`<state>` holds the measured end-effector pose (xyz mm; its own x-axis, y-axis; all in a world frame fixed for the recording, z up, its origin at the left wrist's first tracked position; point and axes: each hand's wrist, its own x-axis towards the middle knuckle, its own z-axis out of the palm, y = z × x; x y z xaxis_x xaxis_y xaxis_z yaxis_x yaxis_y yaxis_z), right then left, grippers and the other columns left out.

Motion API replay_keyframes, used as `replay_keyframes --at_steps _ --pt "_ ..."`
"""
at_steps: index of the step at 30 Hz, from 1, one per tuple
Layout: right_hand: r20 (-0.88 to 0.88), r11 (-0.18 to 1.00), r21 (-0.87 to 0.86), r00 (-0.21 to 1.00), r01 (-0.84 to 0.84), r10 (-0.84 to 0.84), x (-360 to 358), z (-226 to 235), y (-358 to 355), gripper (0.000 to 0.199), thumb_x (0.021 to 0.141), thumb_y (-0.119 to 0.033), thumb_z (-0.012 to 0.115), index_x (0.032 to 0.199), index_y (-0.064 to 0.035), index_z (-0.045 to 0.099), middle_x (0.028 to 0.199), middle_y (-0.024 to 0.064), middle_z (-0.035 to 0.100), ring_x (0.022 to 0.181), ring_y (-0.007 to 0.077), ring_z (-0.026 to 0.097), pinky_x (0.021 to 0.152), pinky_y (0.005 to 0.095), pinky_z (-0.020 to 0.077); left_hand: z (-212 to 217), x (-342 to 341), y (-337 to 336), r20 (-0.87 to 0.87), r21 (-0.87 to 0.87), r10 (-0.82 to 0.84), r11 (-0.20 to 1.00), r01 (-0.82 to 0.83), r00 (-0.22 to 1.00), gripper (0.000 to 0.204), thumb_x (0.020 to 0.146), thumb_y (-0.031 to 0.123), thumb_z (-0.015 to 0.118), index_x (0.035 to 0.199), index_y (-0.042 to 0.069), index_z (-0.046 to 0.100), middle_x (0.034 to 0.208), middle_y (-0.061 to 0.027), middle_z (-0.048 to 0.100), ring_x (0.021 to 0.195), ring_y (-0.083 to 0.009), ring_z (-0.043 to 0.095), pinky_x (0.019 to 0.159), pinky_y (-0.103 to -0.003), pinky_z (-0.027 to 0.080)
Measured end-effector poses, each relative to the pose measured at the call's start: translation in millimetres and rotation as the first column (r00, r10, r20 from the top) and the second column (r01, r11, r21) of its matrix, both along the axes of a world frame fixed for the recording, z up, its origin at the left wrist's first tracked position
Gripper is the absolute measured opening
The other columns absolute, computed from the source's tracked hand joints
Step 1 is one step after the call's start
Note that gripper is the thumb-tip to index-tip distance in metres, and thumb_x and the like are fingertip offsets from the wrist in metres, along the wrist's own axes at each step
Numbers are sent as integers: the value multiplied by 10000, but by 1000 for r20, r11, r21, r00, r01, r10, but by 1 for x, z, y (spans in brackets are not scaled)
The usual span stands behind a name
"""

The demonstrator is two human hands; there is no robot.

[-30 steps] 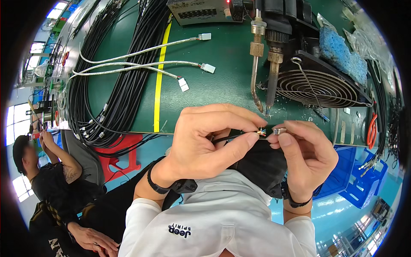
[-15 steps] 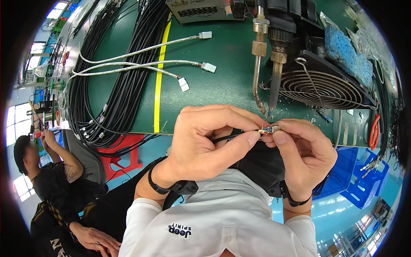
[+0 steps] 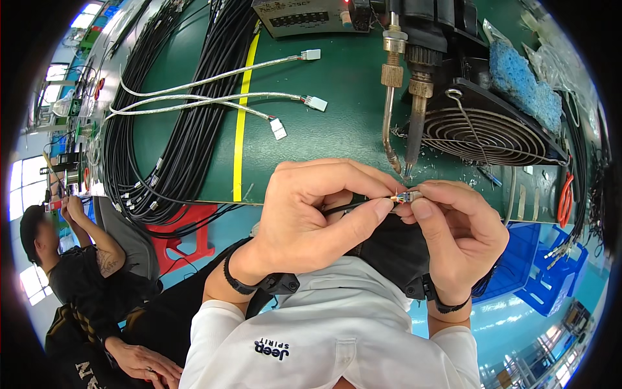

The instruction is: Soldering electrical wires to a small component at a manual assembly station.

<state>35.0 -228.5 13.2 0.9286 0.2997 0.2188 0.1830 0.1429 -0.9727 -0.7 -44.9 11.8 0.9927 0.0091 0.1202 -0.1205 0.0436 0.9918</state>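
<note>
My left hand [image 3: 317, 217] pinches a black cable [image 3: 343, 208] close to its stripped end, where thin coloured wires show. Between the fingertips of my right hand [image 3: 457, 230] is a small metal connector [image 3: 408, 196], and the wire ends meet it. Both hands are closed, with fingertips almost touching each other. Just beyond them, the soldering iron tip [image 3: 411, 170] points down toward the table beside a bent metal tube [image 3: 389, 133]. How the wires sit in the connector is too small to tell.
Bundled black cables [image 3: 188, 129] lie left on the green table [image 3: 311, 142], under white-plugged silver cables [image 3: 220, 97]. A black fan [image 3: 486, 133], blue sponge [image 3: 525, 84] and red-handled tool [image 3: 565, 201] are right. A control box [image 3: 311, 18] stands behind. Another person [image 3: 78, 272] sits left.
Both hands keep their grips on the cable and connector. The right hand has shifted very slightly, and a red light now shows on the control box.
</note>
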Motion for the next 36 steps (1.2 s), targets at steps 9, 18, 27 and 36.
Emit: replay_keyframes --at_steps 9,18,27,36 --pt "44 1000 -19 999 23 -23 1 1 4 174 831 131 627 999 92 642 922 171 669 764 189 684 680 260 566 2 1 0 -58 -75 -14 997 9 998 66 837 -32 644 886 -29 688 921 -97 719 535 22 433 442 -164 294" --pt "84 999 4 995 50 -50 7 1 11 171 850 110 618 1018 90 642 927 160 668 750 178 679 670 254 562 6 3 2 -82 -162 6 987 -19 997 81 849 -67 638 923 -72 673 1005 -147 693 659 -12 531 521 -154 381" --pt "113 998 -2 992 60 -60 8 -1 13 175 849 109 621 1022 92 642 921 157 672 743 177 684 662 249 564 9 4 1 -72 -206 12 978 -26 997 92 852 -75 633 936 -86 668 1022 -167 682 745 -60 601 584 -162 446" --pt "105 998 -9 993 63 -62 9 0 12 177 849 110 621 1023 90 644 916 156 674 749 178 688 667 248 569 7 4 -1 -50 -242 17 970 -29 999 99 859 -78 625 950 -99 659 1032 -182 678 807 -96 635 623 -180 484"
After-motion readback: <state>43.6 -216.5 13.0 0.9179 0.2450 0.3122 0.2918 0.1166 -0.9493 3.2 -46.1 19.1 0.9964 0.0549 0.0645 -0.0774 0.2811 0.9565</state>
